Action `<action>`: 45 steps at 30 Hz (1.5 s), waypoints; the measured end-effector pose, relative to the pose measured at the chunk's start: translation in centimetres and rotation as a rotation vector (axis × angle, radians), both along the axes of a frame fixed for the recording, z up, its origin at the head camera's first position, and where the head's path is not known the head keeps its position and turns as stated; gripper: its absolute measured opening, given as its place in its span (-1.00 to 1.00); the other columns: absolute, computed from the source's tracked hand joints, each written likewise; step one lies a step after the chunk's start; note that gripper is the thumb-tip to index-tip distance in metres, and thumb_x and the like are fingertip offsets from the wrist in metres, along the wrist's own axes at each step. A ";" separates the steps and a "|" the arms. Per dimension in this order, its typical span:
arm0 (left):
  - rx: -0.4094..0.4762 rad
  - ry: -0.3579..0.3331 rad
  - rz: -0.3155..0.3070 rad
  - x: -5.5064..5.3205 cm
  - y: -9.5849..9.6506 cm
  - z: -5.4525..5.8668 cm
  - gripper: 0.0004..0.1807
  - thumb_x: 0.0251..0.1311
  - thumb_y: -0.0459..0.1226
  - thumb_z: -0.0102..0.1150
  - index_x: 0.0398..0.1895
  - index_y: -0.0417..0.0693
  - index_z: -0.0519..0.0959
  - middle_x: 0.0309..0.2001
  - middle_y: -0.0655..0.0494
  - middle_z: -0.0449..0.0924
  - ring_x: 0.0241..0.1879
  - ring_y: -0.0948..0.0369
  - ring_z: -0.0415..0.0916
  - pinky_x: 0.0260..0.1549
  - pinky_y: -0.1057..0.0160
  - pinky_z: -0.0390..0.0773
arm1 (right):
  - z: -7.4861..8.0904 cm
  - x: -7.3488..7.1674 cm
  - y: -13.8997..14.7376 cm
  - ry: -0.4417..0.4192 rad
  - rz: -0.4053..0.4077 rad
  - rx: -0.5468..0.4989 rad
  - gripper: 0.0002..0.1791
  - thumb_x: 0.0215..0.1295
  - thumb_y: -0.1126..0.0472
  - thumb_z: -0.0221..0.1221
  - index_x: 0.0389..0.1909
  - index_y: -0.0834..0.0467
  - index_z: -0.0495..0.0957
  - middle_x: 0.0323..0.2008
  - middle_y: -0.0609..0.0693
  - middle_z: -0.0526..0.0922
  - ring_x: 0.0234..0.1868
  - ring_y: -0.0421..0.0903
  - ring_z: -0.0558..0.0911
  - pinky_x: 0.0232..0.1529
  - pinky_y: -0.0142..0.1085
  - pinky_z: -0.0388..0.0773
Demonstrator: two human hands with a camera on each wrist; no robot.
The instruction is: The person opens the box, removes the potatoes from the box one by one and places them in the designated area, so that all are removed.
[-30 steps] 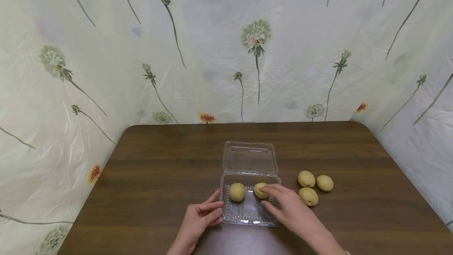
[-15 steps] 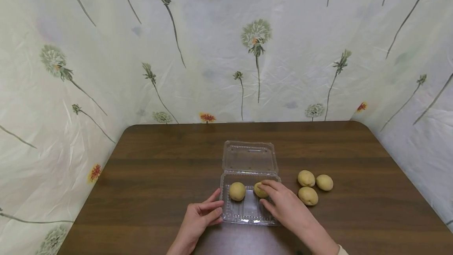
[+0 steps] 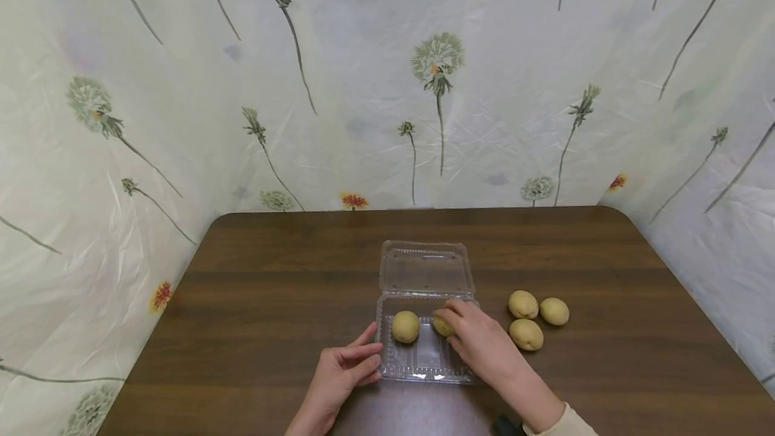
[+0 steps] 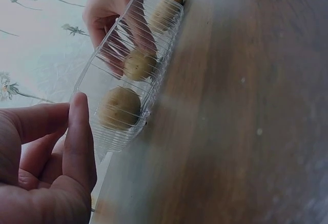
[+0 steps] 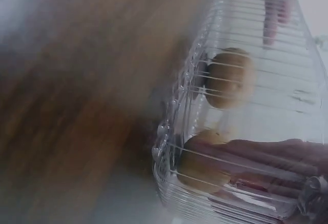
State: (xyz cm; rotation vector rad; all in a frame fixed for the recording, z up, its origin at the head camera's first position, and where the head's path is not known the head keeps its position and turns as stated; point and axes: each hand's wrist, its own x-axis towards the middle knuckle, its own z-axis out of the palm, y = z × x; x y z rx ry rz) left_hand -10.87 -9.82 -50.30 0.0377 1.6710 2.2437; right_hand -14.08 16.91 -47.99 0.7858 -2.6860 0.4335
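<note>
A clear plastic clamshell container (image 3: 418, 372) lies on the table with its lid (image 3: 426, 268) folded back. Inside sit two potatoes: a left one (image 3: 406, 327) and a right one (image 3: 443, 326). My left hand (image 3: 339, 372) pinches the container's left rim between thumb and fingers, as the left wrist view (image 4: 77, 106) shows. Reaching in from the right, my right hand (image 3: 484, 345) has its fingers and thumb round the right potato, partly hiding it. Through the ribbed wall in the right wrist view, both potatoes (image 5: 229, 78) appear blurred.
Three more potatoes (image 3: 526, 334) lie grouped on the brown wooden table (image 3: 290, 274), right of the container. A flower-patterned curtain (image 3: 363, 86) hangs behind and at both sides. A small dark object (image 3: 504, 426) shows beside the right sleeve.
My right hand has shifted slightly left and forward, and its fingers have closed round the right potato. The left hand and container have stayed put.
</note>
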 end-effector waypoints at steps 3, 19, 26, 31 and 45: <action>-0.002 -0.001 0.001 0.0 0.0 0.1 -0.66 0.22 -0.49 0.24 0.03 -0.53 0.53 0.39 -0.08 0.27 0.26 0.05 0.37 -0.14 0.24 0.67 | -0.2 -0.3 0.0 0.024 0.013 0.003 -0.49 -0.18 0.44 0.51 -0.09 0.18 0.64 -0.14 -0.02 0.60 -0.10 -0.01 0.60 -0.22 -0.20 0.67; 0.000 -0.004 0.005 0.0 0.0 0.2 -0.66 0.22 -0.49 0.24 0.04 -0.54 0.52 0.39 -0.09 0.27 0.26 0.07 0.37 -0.15 0.24 0.67 | -0.4 -0.6 0.5 -0.072 0.088 -0.036 -0.55 0.08 0.23 0.41 0.04 0.21 0.62 0.00 0.06 0.60 -0.08 -0.03 0.64 -0.15 -0.17 0.68; 0.002 0.001 0.005 -0.1 0.0 0.1 -0.66 0.22 -0.50 0.24 0.03 -0.54 0.53 0.39 -0.10 0.27 0.24 0.09 0.39 -0.16 0.23 0.67 | -0.3 -0.4 0.2 -0.165 0.100 -0.036 -0.52 0.07 0.23 0.44 0.04 0.21 0.61 -0.03 0.02 0.61 -0.08 -0.03 0.65 -0.10 -0.16 0.66; -0.002 -0.001 0.002 0.0 0.0 0.1 -0.65 0.21 -0.50 0.24 0.04 -0.55 0.52 0.39 -0.11 0.27 0.25 0.08 0.36 -0.15 0.24 0.67 | -0.6 -0.4 0.4 -0.151 0.096 -0.068 -0.56 0.11 0.21 0.42 0.03 0.17 0.60 -0.04 0.03 0.67 -0.05 -0.03 0.65 -0.05 -0.14 0.65; -0.011 -0.003 0.010 0.0 0.0 0.1 -0.66 0.21 -0.50 0.25 0.03 -0.55 0.53 0.37 -0.09 0.30 0.24 0.12 0.39 -0.16 0.24 0.68 | -0.5 -0.9 1.2 -0.267 0.225 -0.448 -0.60 0.19 0.18 0.38 0.04 0.20 0.62 -0.04 -0.07 0.69 -0.08 -0.16 0.66 -0.10 -0.33 0.66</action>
